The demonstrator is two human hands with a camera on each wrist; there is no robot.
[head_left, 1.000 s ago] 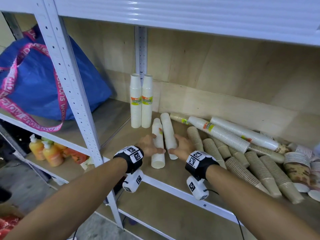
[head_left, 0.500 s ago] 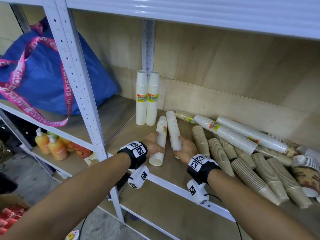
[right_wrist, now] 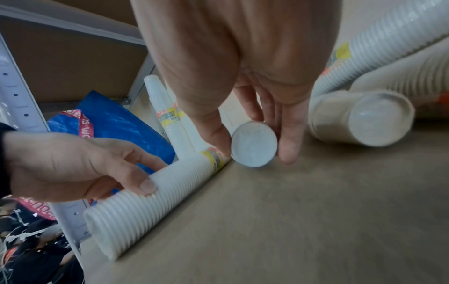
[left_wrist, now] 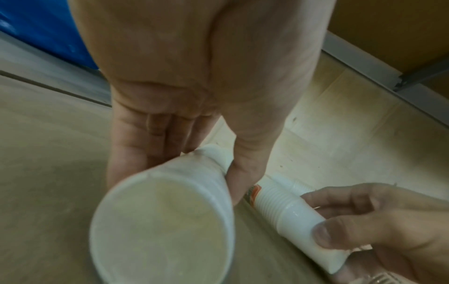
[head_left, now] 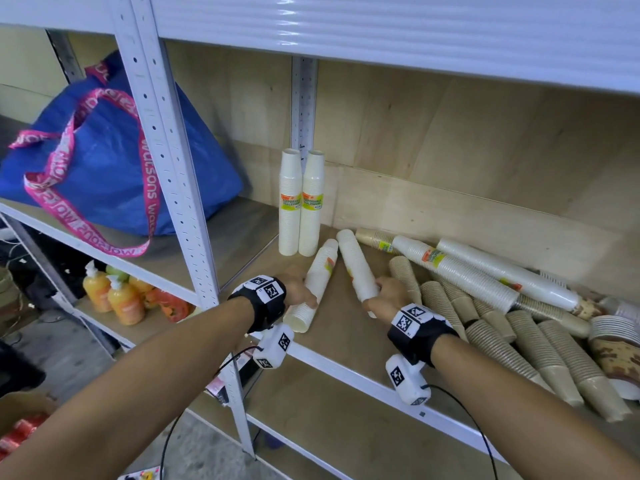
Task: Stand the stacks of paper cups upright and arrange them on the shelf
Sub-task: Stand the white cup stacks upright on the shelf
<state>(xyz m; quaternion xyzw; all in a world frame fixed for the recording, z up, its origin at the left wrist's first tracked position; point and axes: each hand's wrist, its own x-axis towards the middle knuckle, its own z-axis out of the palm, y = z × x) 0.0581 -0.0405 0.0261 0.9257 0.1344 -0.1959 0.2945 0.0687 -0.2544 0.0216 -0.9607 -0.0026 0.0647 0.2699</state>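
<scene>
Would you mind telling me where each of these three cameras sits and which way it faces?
Head: worn on the head, looking forward and down into the shelf; both forearms, left hand and right hand show.
Left wrist: under the left wrist, looking along the palm at the open mouth of the left white cup stack; the right hand also shows.
Right wrist: under the right wrist, looking along the fingers pinching the closed base of the right white cup stack; the left hand also shows.
Shared: all three show both lying stacks, one held in each hand.

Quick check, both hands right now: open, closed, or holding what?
Left hand: grips the left white cup stack lying on the shelf.
Right hand: grips the right white cup stack near its closed end.
</scene>
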